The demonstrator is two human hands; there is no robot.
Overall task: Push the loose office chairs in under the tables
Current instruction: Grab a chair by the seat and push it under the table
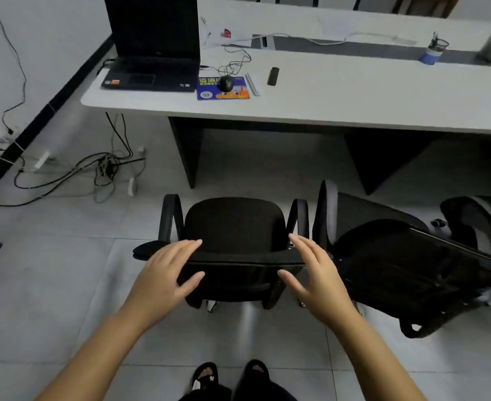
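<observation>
A black office chair (234, 227) with looped armrests stands on the tiled floor in front of me, facing the white table (340, 102), clear of its front edge. My left hand (166, 273) and my right hand (316, 276) hover at the two ends of the backrest's top edge, fingers spread, with nothing gripped. Whether they touch the backrest is unclear. A second black mesh chair (397, 256) stands right beside it on the right, turned at an angle.
On the table lie an open laptop (151, 53), a mouse (226, 83) on a blue pad, cables and a pen cup (434, 52). Dark table legs (188, 151) flank the gap under the table. Tangled cables and power strips (102, 169) lie on the floor at left.
</observation>
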